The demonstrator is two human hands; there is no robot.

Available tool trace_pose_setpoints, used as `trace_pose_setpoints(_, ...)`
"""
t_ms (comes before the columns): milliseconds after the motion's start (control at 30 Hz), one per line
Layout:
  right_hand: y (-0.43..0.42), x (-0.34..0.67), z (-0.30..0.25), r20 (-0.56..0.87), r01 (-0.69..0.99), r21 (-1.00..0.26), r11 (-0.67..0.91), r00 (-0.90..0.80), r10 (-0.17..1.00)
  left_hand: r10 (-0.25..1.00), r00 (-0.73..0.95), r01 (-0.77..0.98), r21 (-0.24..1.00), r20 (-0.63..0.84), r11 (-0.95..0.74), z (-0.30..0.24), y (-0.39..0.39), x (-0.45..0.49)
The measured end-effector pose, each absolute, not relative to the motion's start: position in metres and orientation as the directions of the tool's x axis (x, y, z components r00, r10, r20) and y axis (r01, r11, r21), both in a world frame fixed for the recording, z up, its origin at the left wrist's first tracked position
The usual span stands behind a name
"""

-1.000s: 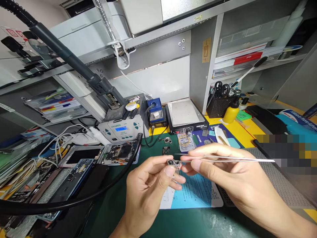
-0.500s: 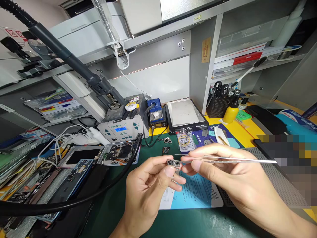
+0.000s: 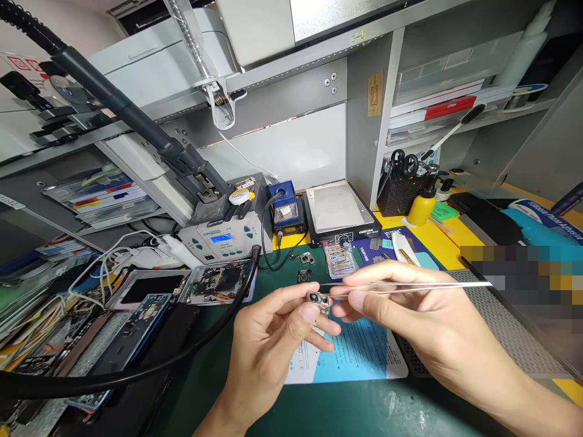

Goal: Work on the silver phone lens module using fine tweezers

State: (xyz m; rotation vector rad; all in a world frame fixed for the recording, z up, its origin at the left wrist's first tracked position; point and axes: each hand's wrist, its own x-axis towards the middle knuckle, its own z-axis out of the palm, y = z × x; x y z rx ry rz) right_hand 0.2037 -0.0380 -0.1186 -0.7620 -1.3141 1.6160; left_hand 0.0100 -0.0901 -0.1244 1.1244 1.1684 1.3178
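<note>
Between the thumb and index finger of my left hand (image 3: 277, 340) is a small phone camera module (image 3: 315, 298), with a dark round lens on its left part. My right hand (image 3: 410, 309) pinches a pair of thin metal tweezers (image 3: 437, 285). Their tips point left and are at the module's right side; I cannot tell whether they touch it. Just beyond my fingers, a dark square camera part (image 3: 305, 276) and a small metal bracket (image 3: 306, 258) lie on the green mat (image 3: 204, 388). A blue and white printed sheet (image 3: 359, 358) lies beneath my hands.
A hot air station (image 3: 223, 240) with a black hose (image 3: 218, 334) stands at the back left. Opened phone parts (image 3: 136, 334) and cables crowd the left. Behind my hands sits a hot plate (image 3: 341, 209); a yellow bottle (image 3: 421, 208) and perforated grey mat (image 3: 492, 328) are at right.
The tweezers have tilted a little, and their tips now sit closer to the module's upper right. The module stays in my left fingers, and the view has shifted slightly.
</note>
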Motion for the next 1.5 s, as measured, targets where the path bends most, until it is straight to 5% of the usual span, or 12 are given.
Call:
trace_pose_setpoints(367,-0.038,0.204,-0.116,0.021,-0.302,-0.943,-0.138,-0.467,0.884,0.998,0.020,-0.295,0.954,-0.056,0.059,-0.123,-0.085,0.009)
trace_pose_setpoints(600,-0.041,0.202,-0.111,0.118,-0.208,-0.977,0.039,-0.385,0.915,0.998,0.013,-0.342,0.938,-0.063,0.064,-0.123,-0.084,0.010)
trace_pose_setpoints(1500,-0.046,0.200,-0.108,0.276,-0.019,-0.958,0.287,-0.334,0.901,0.993,0.010,-0.305,0.945,-0.118,0.116,-0.121,-0.084,0.010)
